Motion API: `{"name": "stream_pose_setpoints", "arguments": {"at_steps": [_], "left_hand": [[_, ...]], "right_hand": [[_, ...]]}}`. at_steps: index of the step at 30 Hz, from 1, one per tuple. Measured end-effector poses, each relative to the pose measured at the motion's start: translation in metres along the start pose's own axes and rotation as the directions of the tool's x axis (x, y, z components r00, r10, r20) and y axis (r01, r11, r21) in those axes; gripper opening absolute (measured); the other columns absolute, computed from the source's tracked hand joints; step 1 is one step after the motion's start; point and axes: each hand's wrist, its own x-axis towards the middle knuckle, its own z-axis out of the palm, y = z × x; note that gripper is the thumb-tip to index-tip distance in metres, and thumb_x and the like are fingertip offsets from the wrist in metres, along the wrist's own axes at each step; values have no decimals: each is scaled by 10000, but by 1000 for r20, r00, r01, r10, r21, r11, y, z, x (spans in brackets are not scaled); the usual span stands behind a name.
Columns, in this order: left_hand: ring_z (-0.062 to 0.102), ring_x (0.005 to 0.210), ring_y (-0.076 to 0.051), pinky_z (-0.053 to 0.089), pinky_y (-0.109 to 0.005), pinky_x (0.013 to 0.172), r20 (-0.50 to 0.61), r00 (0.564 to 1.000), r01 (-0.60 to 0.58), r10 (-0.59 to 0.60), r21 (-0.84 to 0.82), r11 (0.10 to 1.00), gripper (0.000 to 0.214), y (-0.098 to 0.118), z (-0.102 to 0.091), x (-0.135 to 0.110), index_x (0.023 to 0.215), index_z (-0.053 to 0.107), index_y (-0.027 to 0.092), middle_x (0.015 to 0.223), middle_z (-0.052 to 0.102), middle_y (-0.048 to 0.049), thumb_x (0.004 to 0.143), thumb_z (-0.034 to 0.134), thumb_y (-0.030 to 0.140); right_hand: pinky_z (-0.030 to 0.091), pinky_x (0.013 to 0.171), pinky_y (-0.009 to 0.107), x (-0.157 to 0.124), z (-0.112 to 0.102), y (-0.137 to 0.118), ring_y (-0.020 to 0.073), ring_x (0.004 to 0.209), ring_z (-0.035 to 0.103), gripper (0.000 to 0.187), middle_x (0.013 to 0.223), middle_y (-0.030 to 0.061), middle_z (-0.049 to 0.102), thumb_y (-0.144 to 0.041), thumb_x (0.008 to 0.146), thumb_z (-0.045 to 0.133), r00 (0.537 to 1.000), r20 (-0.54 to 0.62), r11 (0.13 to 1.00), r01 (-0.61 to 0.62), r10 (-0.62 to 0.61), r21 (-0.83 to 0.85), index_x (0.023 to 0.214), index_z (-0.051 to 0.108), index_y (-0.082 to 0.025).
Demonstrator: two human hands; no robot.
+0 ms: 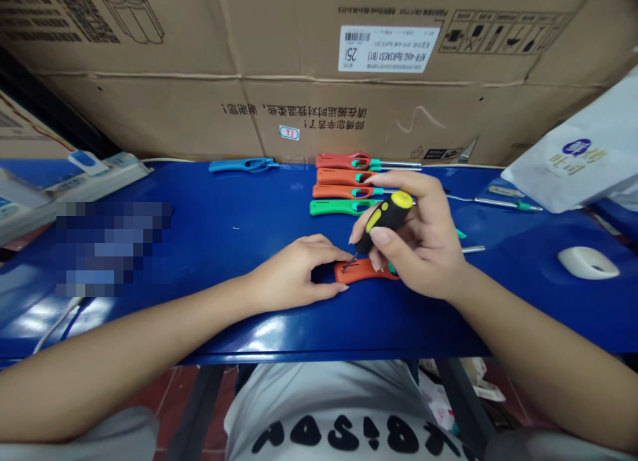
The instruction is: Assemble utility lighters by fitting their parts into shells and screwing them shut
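Note:
On the blue table lies an orange long-neck lighter (361, 270), its handle end toward my left hand (302, 272). My left thumb and forefinger grip that end from both sides. In my right hand (423, 242) is a black-and-yellow screwdriver (383, 220), tilted, with its shaft pointing down at the handle's left end. Its tip reaches the handle close to a slot; whether it sits in a screw is too small to tell. My right hand hides part of the lighter's trigger area and metal neck.
Behind my hands lie several orange lighters (336, 176) and a green lighter (331, 207). A blue lighter handle (239, 165) is farther left. A large cardboard box (299, 49) stands along the back. A white bag (573, 149) and a white oval object (581, 262) are right; a power strip (117, 179) is left.

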Motion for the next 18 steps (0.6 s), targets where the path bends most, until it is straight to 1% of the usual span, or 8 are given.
{"name": "stream_pose_setpoints", "arguments": {"at_steps": [5, 6, 8, 10, 11, 13, 16, 18], "left_hand": [[659, 1043, -228, 508, -359, 947, 19, 1000, 7, -6, -27, 1000, 345, -1, 1, 0, 1193, 701, 172, 1119, 753, -70, 854, 743, 214], [660, 1039, -228, 510, -356, 945, 12, 1000, 8, -7, -28, 1000, 332, -1, 1, 0, 1175, 707, 171, 1111, 753, -69, 848, 748, 210], [665, 1032, -225, 515, -354, 945, 6, 1000, 11, -10, -29, 1000, 329, -1, 2, 0, 1169, 711, 177, 1099, 755, -67, 843, 751, 208], [667, 1047, -225, 514, -363, 966, 7, 1000, 9, -9, -30, 1000, 360, -1, 2, 0, 1204, 700, 190, 1119, 755, -64, 847, 745, 208], [668, 1058, -226, 512, -369, 978, 10, 1000, 7, -7, -32, 999, 371, -1, 2, 0, 1218, 693, 193, 1138, 752, -65, 851, 742, 212], [669, 1076, -228, 511, -375, 994, 7, 1000, 3, -3, -33, 999, 364, -1, 2, 0, 1217, 686, 179, 1170, 744, -77, 859, 738, 222], [673, 1066, -224, 517, -363, 986, 6, 1000, -6, 6, -27, 1000, 350, -1, 2, 0, 1196, 683, 144, 1146, 745, -92, 860, 739, 223], [672, 1074, -224, 517, -362, 987, -3, 1000, -12, 12, -26, 1000, 356, -3, 4, 0, 1198, 680, 144, 1150, 742, -91, 855, 742, 219]], "right_hand": [[580, 555, 259, 1, 0, -4, 140, 755, 677, 561, 1122, 44, 673, -185, 951, 625, 994, 106, 998, 24, -19, -54, 1453, 418, -325], [589, 570, 263, 1, 0, -4, 143, 765, 683, 588, 1141, 45, 679, -181, 937, 650, 995, 96, 997, 21, -13, -80, 1460, 422, -324], [615, 614, 288, 0, -1, -2, 164, 810, 703, 618, 1213, 50, 681, -198, 881, 737, 999, 14, 983, 35, -33, -179, 1428, 483, -331], [640, 684, 328, 0, -1, 0, 204, 890, 720, 618, 1282, 49, 673, -237, 810, 820, 991, -69, 952, 87, -112, -292, 1363, 564, -340], [647, 719, 343, 0, -1, 1, 221, 932, 723, 604, 1294, 47, 673, -263, 800, 831, 985, -87, 936, 112, -149, -333, 1346, 585, -342], [652, 766, 355, 1, -3, 1, 240, 1002, 720, 568, 1295, 48, 679, -328, 861, 770, 985, -64, 923, 130, -163, -362, 1389, 561, -336], [653, 741, 337, 2, -5, 0, 222, 1000, 724, 544, 1314, 63, 669, -377, 1000, 557, 994, 18, 935, 104, -104, -340, 1520, 414, -305], [653, 731, 331, 4, -6, -2, 208, 968, 730, 524, 1335, 65, 659, -374, 1013, 528, 993, 31, 916, 118, -115, -384, 1518, 411, -297]]}}
